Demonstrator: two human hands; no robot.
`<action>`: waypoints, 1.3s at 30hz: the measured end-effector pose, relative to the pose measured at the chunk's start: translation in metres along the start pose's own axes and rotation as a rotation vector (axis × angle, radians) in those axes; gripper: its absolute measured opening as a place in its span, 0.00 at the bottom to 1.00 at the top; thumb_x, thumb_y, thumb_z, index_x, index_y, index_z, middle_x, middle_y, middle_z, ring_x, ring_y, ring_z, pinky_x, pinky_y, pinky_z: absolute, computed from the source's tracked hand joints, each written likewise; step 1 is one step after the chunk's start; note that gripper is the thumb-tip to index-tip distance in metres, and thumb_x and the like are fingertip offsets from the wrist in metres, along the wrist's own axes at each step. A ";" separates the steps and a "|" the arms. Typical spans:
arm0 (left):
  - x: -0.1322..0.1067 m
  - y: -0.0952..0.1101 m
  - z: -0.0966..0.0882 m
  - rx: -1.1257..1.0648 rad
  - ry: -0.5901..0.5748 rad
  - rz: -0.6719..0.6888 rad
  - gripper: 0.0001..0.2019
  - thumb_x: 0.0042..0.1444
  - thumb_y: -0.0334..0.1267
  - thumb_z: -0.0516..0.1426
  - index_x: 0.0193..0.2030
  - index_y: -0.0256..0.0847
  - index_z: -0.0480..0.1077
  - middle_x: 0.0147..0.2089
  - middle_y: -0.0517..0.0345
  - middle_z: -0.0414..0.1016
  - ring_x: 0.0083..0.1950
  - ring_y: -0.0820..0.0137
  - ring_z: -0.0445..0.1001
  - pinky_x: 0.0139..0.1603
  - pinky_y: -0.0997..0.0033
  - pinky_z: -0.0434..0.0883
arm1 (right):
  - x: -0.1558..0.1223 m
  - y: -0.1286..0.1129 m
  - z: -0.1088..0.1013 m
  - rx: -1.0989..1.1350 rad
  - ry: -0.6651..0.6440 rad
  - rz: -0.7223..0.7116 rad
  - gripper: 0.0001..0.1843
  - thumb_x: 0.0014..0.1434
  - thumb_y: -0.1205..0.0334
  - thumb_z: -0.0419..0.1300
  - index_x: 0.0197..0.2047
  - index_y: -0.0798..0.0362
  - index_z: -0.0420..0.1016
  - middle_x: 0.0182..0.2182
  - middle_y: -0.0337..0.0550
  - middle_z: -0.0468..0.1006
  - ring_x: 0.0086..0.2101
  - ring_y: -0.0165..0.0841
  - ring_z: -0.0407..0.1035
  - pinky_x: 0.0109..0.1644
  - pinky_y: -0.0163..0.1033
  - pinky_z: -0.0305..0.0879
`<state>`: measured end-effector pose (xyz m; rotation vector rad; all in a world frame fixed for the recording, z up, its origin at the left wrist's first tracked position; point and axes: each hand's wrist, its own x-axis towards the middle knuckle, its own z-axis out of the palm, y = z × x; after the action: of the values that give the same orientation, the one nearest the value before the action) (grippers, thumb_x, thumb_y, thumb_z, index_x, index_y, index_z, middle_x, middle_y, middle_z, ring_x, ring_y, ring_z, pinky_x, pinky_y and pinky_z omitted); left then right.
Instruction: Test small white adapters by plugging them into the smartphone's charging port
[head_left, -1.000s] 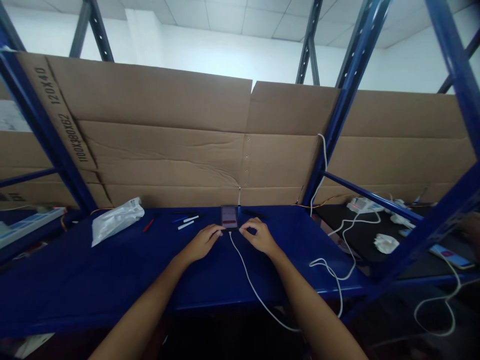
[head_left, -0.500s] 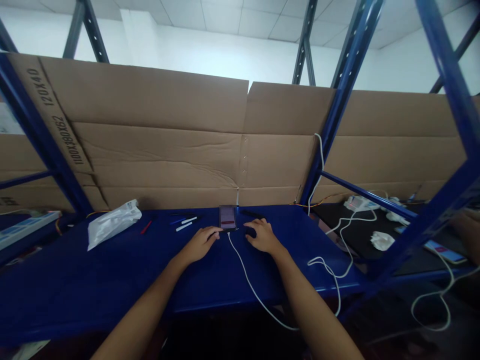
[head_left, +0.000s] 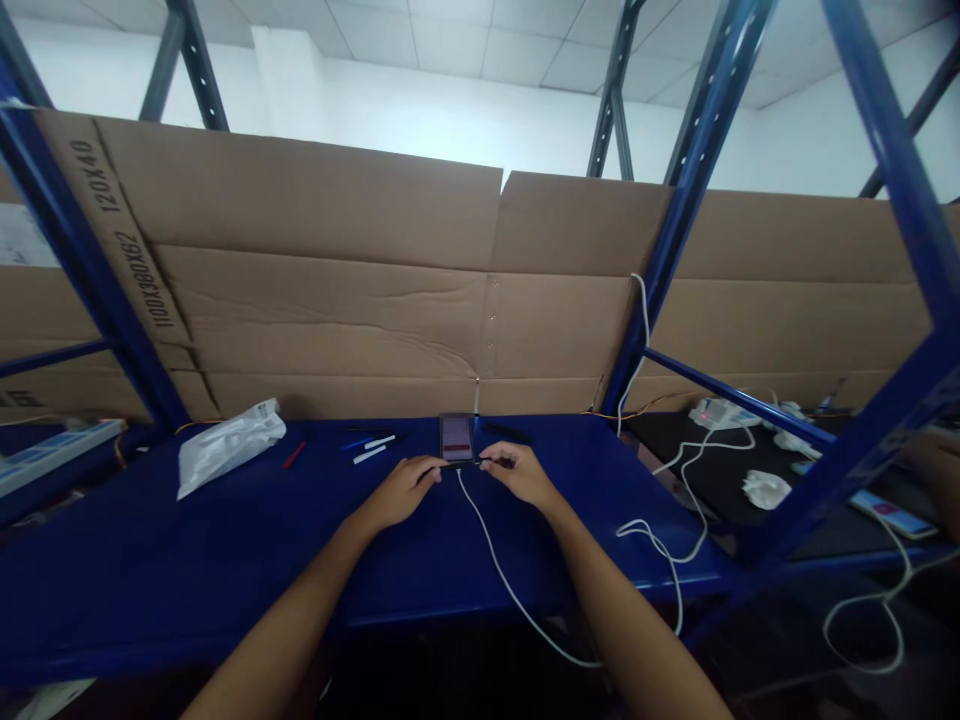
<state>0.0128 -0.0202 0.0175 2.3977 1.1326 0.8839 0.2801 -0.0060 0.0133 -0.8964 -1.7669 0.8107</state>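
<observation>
A slim black pen (head_left: 459,464) lies level between my two hands, just in front of a phone (head_left: 457,438) with a lit screen. My left hand (head_left: 405,490) pinches the pen's left end between thumb and fingers. At its right end, my right hand (head_left: 521,473) has thumb and forefinger closed on the tip. A white cable (head_left: 491,550) runs from near the phone's lower edge toward me and over the table's front edge. Where it plugs in is hidden.
Left on the blue table (head_left: 285,560) are two short white sticks (head_left: 373,448), a red pen (head_left: 295,455) and a white plastic bag (head_left: 231,445). A dark object (head_left: 506,432) lies behind my right hand. Cardboard (head_left: 322,310) backs the table; a blue post (head_left: 675,240) and looped cable (head_left: 649,535) stand right.
My right hand has moved slightly left and its thumb and forefinger have closed on the pen's right end. The left hand keeps its pinch. The view has shifted a little.
</observation>
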 end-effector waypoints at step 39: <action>0.000 0.008 0.006 -0.165 -0.011 0.030 0.18 0.68 0.47 0.53 0.54 0.43 0.78 0.51 0.51 0.82 0.49 0.62 0.79 0.55 0.63 0.72 | -0.005 -0.007 0.012 -0.162 -0.108 0.106 0.35 0.68 0.36 0.47 0.22 0.54 0.71 0.17 0.37 0.68 0.22 0.28 0.64 0.30 0.33 0.57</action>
<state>0.0214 -0.0251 0.0169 2.2884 0.9814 0.9344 0.2687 -0.0155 0.0131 -1.0783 -1.9134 0.8058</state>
